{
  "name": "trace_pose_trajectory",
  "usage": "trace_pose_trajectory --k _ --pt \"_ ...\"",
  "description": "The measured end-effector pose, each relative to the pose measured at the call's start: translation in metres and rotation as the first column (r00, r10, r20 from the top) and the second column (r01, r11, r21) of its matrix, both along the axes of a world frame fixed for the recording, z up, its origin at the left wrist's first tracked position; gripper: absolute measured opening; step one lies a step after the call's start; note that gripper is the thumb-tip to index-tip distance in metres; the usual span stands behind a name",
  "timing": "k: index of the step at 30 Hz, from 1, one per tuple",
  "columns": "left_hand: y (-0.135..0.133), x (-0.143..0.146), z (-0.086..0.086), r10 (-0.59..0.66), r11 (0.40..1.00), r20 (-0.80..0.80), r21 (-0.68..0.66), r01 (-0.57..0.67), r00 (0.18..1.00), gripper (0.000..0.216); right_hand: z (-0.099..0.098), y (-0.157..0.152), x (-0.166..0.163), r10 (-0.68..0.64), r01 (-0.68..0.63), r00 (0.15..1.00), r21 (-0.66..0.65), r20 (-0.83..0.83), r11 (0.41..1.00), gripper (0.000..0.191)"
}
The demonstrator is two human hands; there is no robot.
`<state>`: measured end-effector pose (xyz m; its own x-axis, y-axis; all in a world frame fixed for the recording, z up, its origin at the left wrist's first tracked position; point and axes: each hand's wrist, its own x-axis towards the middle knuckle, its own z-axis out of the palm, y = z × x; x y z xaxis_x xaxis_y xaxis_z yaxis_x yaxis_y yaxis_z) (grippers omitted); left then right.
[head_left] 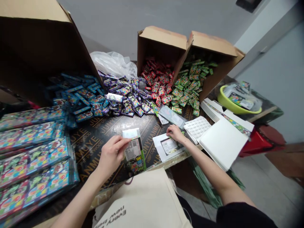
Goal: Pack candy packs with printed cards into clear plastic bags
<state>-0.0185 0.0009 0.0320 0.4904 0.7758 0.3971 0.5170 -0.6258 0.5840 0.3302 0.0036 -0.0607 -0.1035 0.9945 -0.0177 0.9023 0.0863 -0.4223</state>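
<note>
My left hand (114,152) pinches the upper left edge of a dark printed card (136,155) with green and colourful artwork and a pale barcode panel. A small white piece (130,133) shows behind the card's top edge. My right hand (175,133) has its fingers closed at the top edge of another dark card (169,146) with a pale printed panel, lying on a white sheet (158,147). Its fingertips are partly hidden. A clear plastic sleeve (172,116) lies just beyond my right hand, beside a stack of small printed label sheets (197,128).
Purple packets (133,101) are heaped at the back. Tipped cartons spill blue packets (83,95), red packets (160,79) and green packets (190,82). Wrapped colourful packs (35,158) line the left. White cards (224,142) and a yellow basin (237,107) stand right.
</note>
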Motion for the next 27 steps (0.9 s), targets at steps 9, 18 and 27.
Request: trace_pose_trajectory --k 9,18,27 --pt "-0.006 0.003 0.000 0.057 0.998 0.018 -0.005 -0.057 0.998 0.023 0.028 0.002 -0.009 -0.023 0.021 0.988 -0.016 -0.151 1.000 0.007" --pt "-0.009 0.002 0.004 0.108 0.989 0.131 -0.116 -0.093 0.985 0.018 0.127 0.022 -0.138 0.108 -0.392 0.574 -0.156 -0.812 0.907 0.021" --pt "-0.014 0.001 -0.002 0.303 0.891 0.417 -0.443 -0.099 0.857 0.009 0.119 0.045 -0.169 0.130 -0.627 0.543 -0.296 -0.830 0.721 0.025"
